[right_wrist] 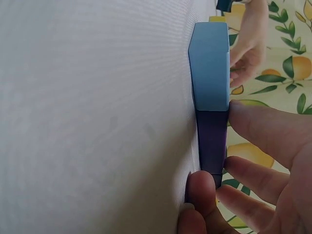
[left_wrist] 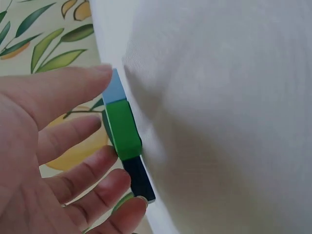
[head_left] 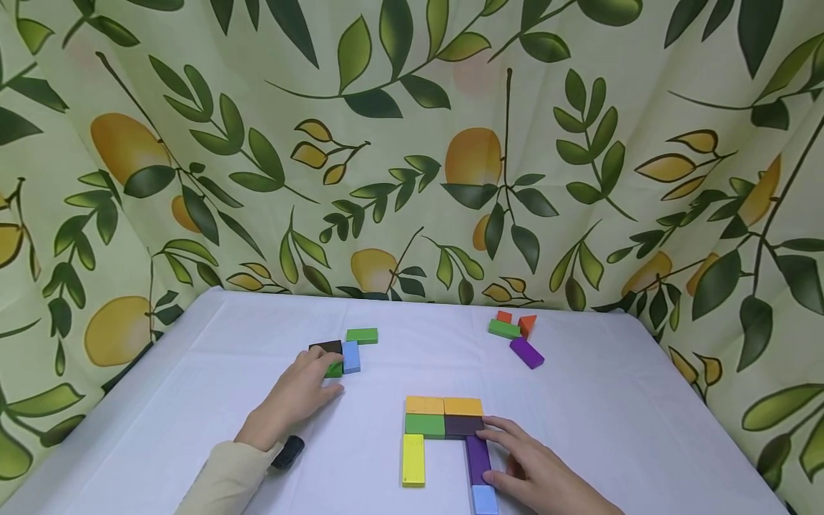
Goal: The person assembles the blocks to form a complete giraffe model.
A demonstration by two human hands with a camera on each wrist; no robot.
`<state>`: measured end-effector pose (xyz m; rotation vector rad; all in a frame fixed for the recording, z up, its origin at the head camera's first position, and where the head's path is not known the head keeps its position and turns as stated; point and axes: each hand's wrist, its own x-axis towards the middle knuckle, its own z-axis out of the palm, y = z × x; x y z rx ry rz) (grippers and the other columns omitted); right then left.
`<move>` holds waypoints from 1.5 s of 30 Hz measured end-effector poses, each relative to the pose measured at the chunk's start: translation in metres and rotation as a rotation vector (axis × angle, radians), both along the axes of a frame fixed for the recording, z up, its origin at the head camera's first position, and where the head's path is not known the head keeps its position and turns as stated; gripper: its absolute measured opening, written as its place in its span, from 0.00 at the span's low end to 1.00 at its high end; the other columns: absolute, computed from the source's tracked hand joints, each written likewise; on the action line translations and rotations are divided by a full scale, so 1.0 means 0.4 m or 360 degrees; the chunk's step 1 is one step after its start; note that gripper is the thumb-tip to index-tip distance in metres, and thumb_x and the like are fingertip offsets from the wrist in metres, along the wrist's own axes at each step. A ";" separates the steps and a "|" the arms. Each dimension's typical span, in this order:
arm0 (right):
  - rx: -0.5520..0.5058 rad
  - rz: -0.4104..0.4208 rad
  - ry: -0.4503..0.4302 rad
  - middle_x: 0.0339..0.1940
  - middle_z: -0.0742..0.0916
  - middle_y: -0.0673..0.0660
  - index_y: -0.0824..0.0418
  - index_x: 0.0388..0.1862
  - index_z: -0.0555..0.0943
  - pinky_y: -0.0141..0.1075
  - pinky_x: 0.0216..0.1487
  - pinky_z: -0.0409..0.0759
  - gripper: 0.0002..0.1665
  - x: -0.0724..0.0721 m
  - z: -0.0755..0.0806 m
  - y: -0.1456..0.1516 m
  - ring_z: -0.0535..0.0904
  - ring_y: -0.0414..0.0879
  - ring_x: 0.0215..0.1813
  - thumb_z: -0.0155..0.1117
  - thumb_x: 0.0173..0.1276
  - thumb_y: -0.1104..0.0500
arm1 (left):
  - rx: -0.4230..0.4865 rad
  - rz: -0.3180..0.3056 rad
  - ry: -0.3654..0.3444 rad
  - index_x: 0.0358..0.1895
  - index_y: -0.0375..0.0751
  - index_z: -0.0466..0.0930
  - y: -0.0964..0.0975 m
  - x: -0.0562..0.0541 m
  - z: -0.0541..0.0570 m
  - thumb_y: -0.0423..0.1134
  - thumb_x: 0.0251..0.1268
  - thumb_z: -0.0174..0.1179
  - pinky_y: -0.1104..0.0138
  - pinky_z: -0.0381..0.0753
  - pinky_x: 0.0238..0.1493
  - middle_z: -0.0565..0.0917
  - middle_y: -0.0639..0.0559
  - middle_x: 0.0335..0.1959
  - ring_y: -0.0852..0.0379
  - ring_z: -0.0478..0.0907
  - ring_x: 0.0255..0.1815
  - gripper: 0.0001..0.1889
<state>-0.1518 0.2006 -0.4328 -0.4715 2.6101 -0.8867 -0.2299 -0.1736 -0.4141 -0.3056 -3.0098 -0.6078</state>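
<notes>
Reaching with the left hand (head_left: 292, 397) over a black block (head_left: 330, 347) and a green block (head_left: 333, 370), just beside a light blue block (head_left: 350, 357) toward the left of the desk (head_left: 360, 443); held loosely, with thumb and fingers spread apart. Resting with the right hand (head_left: 537, 465) along the right side of a purple block (head_left: 478, 461), with thumb by the joint to a pale blue block (head_left: 485, 499) and fingertips at the end of a dark block (head_left: 462, 427); likewise parted, touching rather than clamping. Joined, in that same layout, to two orange-yellow blocks (head_left: 425, 405) behind the dark block and a grass-green block (head_left: 425, 426), with a yellow block (head_left: 413, 461) just in front.
</notes>
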 end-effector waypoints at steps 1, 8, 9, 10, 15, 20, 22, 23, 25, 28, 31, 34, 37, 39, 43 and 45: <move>-0.0002 0.0003 0.0003 0.74 0.69 0.60 0.54 0.67 0.75 0.28 0.36 0.69 0.38 0.000 0.000 0.000 0.71 0.38 0.43 0.65 0.64 0.36 | 0.0005 0.0003 -0.0017 0.61 0.40 0.79 -0.002 0.000 0.000 0.41 0.58 0.71 0.51 0.78 0.52 0.78 0.45 0.50 0.47 0.73 0.51 0.26; -0.0043 0.0024 0.0008 0.74 0.69 0.61 0.56 0.67 0.75 0.29 0.34 0.68 0.37 0.002 -0.003 0.003 0.69 0.33 0.36 0.66 0.65 0.38 | 0.0021 0.0015 -0.0072 0.62 0.41 0.78 -0.011 -0.010 -0.008 0.41 0.59 0.71 0.48 0.77 0.57 0.77 0.42 0.56 0.45 0.73 0.57 0.27; -0.0036 0.0027 0.0016 0.74 0.69 0.60 0.55 0.67 0.75 0.29 0.35 0.68 0.37 0.003 -0.002 0.004 0.69 0.33 0.37 0.65 0.65 0.38 | 0.0023 0.0011 -0.0074 0.62 0.40 0.78 -0.012 -0.011 -0.009 0.41 0.59 0.71 0.48 0.76 0.58 0.76 0.42 0.57 0.45 0.73 0.57 0.26; -0.0028 0.0028 0.0023 0.74 0.69 0.60 0.55 0.67 0.75 0.29 0.35 0.68 0.36 0.003 -0.002 0.005 0.70 0.34 0.38 0.65 0.65 0.37 | 0.0030 0.0011 -0.0082 0.62 0.40 0.78 -0.012 -0.012 -0.009 0.41 0.59 0.70 0.47 0.76 0.59 0.76 0.42 0.57 0.45 0.73 0.58 0.26; 0.0026 0.0017 0.0028 0.74 0.69 0.58 0.53 0.67 0.75 0.29 0.39 0.70 0.37 0.003 0.001 0.004 0.71 0.40 0.46 0.65 0.65 0.36 | 0.0054 0.0000 -0.0110 0.61 0.39 0.78 -0.014 -0.012 -0.008 0.39 0.60 0.69 0.46 0.74 0.62 0.77 0.43 0.57 0.44 0.72 0.60 0.25; 0.0041 -0.0002 0.0020 0.74 0.70 0.57 0.52 0.67 0.75 0.29 0.42 0.73 0.38 0.002 0.003 0.000 0.72 0.43 0.48 0.65 0.64 0.35 | 0.0081 -0.0005 -0.0113 0.54 0.42 0.81 -0.012 -0.009 -0.004 0.39 0.60 0.70 0.47 0.75 0.60 0.77 0.47 0.51 0.47 0.73 0.56 0.19; 0.0047 -0.0008 0.0020 0.74 0.70 0.57 0.52 0.67 0.75 0.29 0.43 0.75 0.38 0.002 0.003 -0.001 0.72 0.44 0.49 0.65 0.64 0.34 | 0.0092 -0.0008 -0.0117 0.49 0.44 0.82 -0.010 -0.008 -0.004 0.39 0.59 0.70 0.50 0.76 0.57 0.76 0.49 0.47 0.49 0.72 0.53 0.15; 0.0040 -0.0012 0.0016 0.74 0.70 0.58 0.52 0.67 0.75 0.29 0.42 0.74 0.38 0.001 0.003 -0.001 0.72 0.45 0.49 0.65 0.64 0.35 | 0.0092 -0.0010 -0.0117 0.47 0.45 0.81 -0.010 -0.008 -0.005 0.38 0.59 0.70 0.51 0.76 0.55 0.76 0.50 0.45 0.49 0.71 0.51 0.13; 0.0031 -0.0018 0.0014 0.74 0.70 0.58 0.52 0.67 0.75 0.29 0.40 0.72 0.38 0.001 0.003 -0.001 0.72 0.45 0.48 0.66 0.64 0.35 | 0.0090 -0.0009 -0.0120 0.44 0.47 0.81 -0.008 -0.009 -0.007 0.38 0.59 0.71 0.52 0.76 0.53 0.75 0.51 0.43 0.51 0.70 0.49 0.12; 0.0024 -0.0019 0.0000 0.74 0.69 0.58 0.52 0.67 0.75 0.29 0.39 0.70 0.38 0.001 0.003 -0.001 0.72 0.42 0.45 0.65 0.64 0.35 | 0.0086 -0.0015 -0.0131 0.43 0.46 0.80 -0.005 -0.008 -0.008 0.38 0.59 0.71 0.52 0.76 0.54 0.75 0.52 0.43 0.52 0.71 0.49 0.11; 0.0015 -0.0026 -0.0017 0.74 0.69 0.58 0.52 0.67 0.75 0.29 0.38 0.69 0.38 0.002 0.003 -0.003 0.71 0.40 0.45 0.66 0.63 0.35 | 0.0098 -0.0027 -0.0154 0.43 0.45 0.79 -0.002 -0.009 -0.007 0.36 0.59 0.71 0.53 0.77 0.55 0.78 0.53 0.43 0.54 0.73 0.47 0.12; 0.0013 -0.0033 -0.0029 0.74 0.69 0.58 0.53 0.67 0.75 0.28 0.38 0.70 0.38 0.002 0.004 -0.005 0.71 0.41 0.46 0.66 0.63 0.34 | 0.0122 -0.0041 -0.0200 0.42 0.45 0.78 0.002 -0.009 -0.004 0.35 0.58 0.71 0.57 0.77 0.48 0.79 0.54 0.38 0.57 0.73 0.41 0.13; 0.0011 -0.0039 -0.0035 0.74 0.69 0.59 0.53 0.66 0.75 0.28 0.39 0.71 0.39 0.002 0.004 -0.005 0.72 0.44 0.47 0.66 0.63 0.34 | 0.0150 -0.0087 -0.0260 0.42 0.46 0.78 0.005 -0.005 0.002 0.35 0.56 0.72 0.61 0.75 0.42 0.78 0.55 0.34 0.58 0.72 0.36 0.14; 0.0010 -0.0045 -0.0039 0.75 0.69 0.59 0.53 0.66 0.75 0.29 0.41 0.74 0.39 0.002 0.005 -0.005 0.72 0.46 0.49 0.66 0.63 0.34 | 0.0160 -0.0133 -0.0308 0.43 0.47 0.79 0.007 0.000 0.006 0.36 0.54 0.73 0.62 0.73 0.40 0.76 0.54 0.33 0.58 0.71 0.34 0.14; 0.0018 -0.0043 -0.0033 0.74 0.70 0.59 0.53 0.66 0.75 0.35 0.47 0.79 0.39 0.002 0.006 -0.006 0.72 0.48 0.52 0.66 0.62 0.34 | 0.0167 -0.0214 -0.0399 0.43 0.48 0.81 0.014 0.009 0.016 0.40 0.51 0.76 0.63 0.71 0.40 0.75 0.54 0.32 0.58 0.70 0.35 0.16; 0.0024 -0.0040 -0.0029 0.74 0.70 0.58 0.53 0.66 0.75 0.36 0.48 0.80 0.39 0.002 0.007 -0.005 0.72 0.47 0.52 0.66 0.63 0.34 | 0.0176 -0.0251 -0.0432 0.43 0.47 0.81 0.016 0.014 0.020 0.41 0.49 0.77 0.63 0.71 0.40 0.75 0.53 0.32 0.57 0.70 0.35 0.18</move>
